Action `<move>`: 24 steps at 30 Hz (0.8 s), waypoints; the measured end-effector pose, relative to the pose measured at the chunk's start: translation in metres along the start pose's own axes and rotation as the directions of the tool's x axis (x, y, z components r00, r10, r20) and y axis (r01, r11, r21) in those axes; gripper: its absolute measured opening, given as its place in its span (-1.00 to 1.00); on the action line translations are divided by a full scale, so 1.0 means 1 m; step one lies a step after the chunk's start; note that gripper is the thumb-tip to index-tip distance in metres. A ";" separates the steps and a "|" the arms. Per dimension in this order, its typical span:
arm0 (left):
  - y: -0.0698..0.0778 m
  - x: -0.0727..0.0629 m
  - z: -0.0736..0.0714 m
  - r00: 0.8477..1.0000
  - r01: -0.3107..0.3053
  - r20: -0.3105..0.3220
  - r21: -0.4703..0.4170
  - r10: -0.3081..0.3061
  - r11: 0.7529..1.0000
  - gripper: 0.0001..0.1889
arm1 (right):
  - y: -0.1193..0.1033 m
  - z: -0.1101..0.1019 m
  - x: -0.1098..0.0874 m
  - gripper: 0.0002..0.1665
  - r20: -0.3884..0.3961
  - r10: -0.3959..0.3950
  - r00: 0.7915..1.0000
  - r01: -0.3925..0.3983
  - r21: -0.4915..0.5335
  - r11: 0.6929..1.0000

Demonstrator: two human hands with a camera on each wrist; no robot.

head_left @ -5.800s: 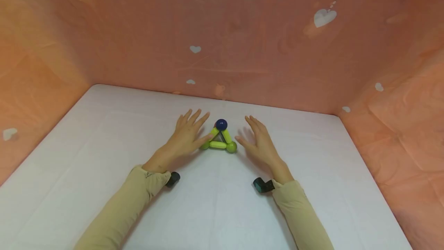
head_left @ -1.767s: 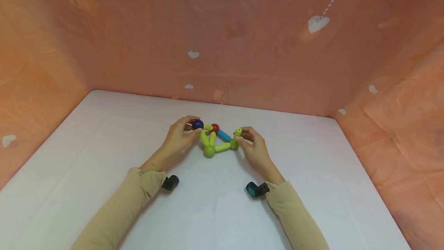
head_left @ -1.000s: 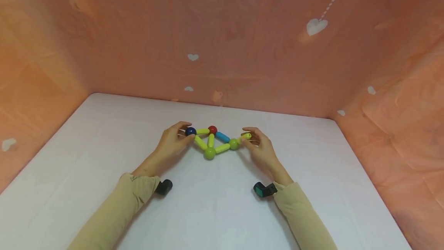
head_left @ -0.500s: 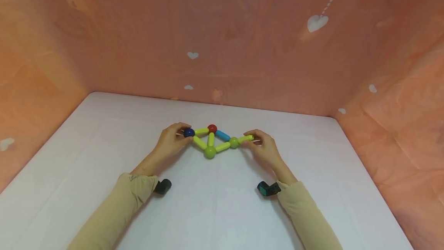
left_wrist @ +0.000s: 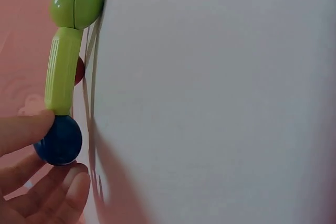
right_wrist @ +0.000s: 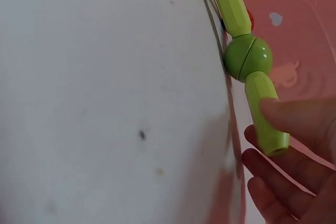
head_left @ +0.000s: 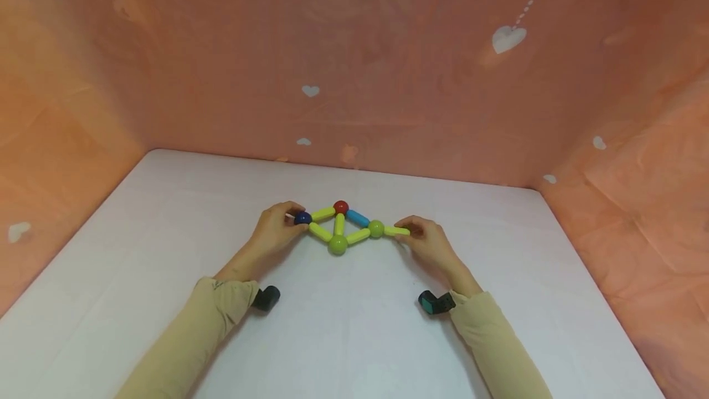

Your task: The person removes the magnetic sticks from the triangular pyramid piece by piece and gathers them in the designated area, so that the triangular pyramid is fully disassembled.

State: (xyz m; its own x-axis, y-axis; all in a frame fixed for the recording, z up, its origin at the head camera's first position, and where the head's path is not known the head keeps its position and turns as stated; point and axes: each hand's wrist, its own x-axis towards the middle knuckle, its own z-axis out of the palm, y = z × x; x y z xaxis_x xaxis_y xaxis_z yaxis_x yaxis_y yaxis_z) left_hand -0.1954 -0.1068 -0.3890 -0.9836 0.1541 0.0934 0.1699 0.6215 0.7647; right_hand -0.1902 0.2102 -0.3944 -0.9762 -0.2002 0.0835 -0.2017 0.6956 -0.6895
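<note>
A magnetic ball-and-rod construction lies spread out as two joined triangles in the head view. Its corners are a dark blue ball (head_left: 303, 218), a red ball (head_left: 341, 207), a front green ball (head_left: 338, 245) and a right green ball (head_left: 376, 228). Lime rods link them, except for one blue rod (head_left: 358, 218) between red and right green. My left hand (head_left: 271, 226) pinches the dark blue ball between thumb and fingers. A loose-ended lime rod (right_wrist: 262, 90) sticks out from the right green ball, and my right hand (head_left: 434, 245) pinches it near its free end.
Beneath everything is a white-covered table (head_left: 343, 325). An orange-pink cloth wall (head_left: 354, 48) with white hearts closes off the back and both sides. Black wrist cameras (head_left: 267, 298) hang from both sleeves.
The compact upright shape has been unfolded flat, and both hands, first open beside it, now hold its ends. Lately the right hand has swung the lime rod from upright down to the right.
</note>
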 end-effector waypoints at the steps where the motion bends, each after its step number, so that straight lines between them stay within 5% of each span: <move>1: 0.000 0.000 0.000 1.000 0.006 0.006 0.011 -0.007 1.000 -0.64 | 0.000 0.000 0.001 -0.73 0.003 0.000 1.000 0.000 -0.002 1.000; 13: -0.005 0.001 0.002 0.997 0.066 0.049 0.012 -0.066 0.998 -0.64 | -0.001 0.002 0.003 -0.73 0.014 0.044 0.999 -0.043 -0.020 0.999; 18: -0.004 0.002 0.000 0.991 0.111 0.069 -0.006 -0.111 0.994 -0.62 | -0.014 0.001 0.007 -0.68 0.024 0.031 0.999 -0.029 -0.073 0.997; 24: -0.004 0.001 -0.001 0.987 0.138 0.094 -0.039 -0.134 0.990 -0.62 | -0.032 0.009 0.016 -0.62 0.009 0.064 0.998 -0.064 -0.007 0.998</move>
State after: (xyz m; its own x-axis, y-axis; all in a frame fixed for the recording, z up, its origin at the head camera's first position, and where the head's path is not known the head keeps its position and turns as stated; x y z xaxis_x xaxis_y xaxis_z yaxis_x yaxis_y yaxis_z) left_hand -0.1970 -0.1099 -0.3910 -0.9876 0.1406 -0.0702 0.0298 0.6064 0.7946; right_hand -0.1983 0.1790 -0.3774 -0.9864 -0.1612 0.0325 -0.1390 0.7115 -0.6888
